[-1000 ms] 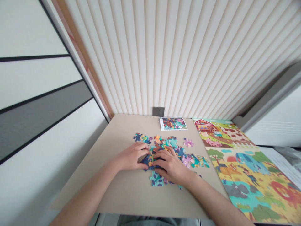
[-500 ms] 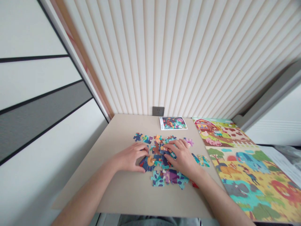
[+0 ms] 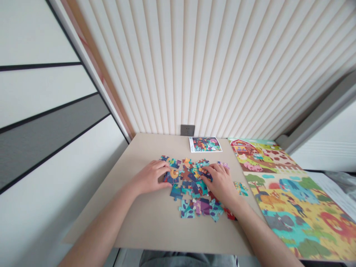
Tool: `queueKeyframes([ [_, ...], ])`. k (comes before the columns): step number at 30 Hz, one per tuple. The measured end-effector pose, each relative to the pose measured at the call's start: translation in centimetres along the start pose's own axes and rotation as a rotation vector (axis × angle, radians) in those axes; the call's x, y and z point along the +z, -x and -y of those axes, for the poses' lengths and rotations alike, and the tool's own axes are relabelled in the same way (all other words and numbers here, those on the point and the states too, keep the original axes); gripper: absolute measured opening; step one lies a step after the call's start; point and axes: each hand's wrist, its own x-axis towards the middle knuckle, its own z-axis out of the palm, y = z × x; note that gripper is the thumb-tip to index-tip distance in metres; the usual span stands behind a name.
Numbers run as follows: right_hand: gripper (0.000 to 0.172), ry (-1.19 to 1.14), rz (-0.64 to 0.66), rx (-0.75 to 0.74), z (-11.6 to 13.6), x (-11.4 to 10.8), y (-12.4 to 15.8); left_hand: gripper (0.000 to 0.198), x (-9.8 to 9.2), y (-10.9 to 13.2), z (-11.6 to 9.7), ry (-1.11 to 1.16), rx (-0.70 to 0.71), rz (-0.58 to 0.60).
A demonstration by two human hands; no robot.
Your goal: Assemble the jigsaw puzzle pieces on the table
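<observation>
The fingers of the left hand [image 3: 151, 178] touched the orange-patterned piece [image 3: 174, 173]; whether they gripped it, I could not tell. The right hand [image 3: 220, 184] had its fingers bent over other puzzle pieces [image 3: 203, 205], hold also unclear. On the surface [image 3: 150, 218], the orange-patterned piece had just shifted towards the picture card [image 3: 206, 144], at its near left; so, I judged, the arrangement was not settled.
</observation>
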Motion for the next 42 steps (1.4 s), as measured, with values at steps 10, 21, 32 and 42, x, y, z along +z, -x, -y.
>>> queueKeyframes([
  [10,0.026,0.023,0.011,0.02,0.0,-0.2,0.0,0.043,0.9,-0.8,-0.8,-0.016,-0.031,-0.07],
  [21,0.026,-0.038,0.036,0.04,0.3,-0.6,-0.2,0.042,1.0,-0.9,-0.8,0.006,-0.038,-0.084],
  [32,0.026,-0.148,0.05,0.028,0.2,-0.7,-0.3,0.05,1.1,-1.0,-1.1,0.028,0.043,0.004],
  [42,0.029,-0.319,0.095,-0.178,1.6,-0.6,-0.1,0.051,1.6,-0.9,-1.2,0.07,0.125,0.089],
])
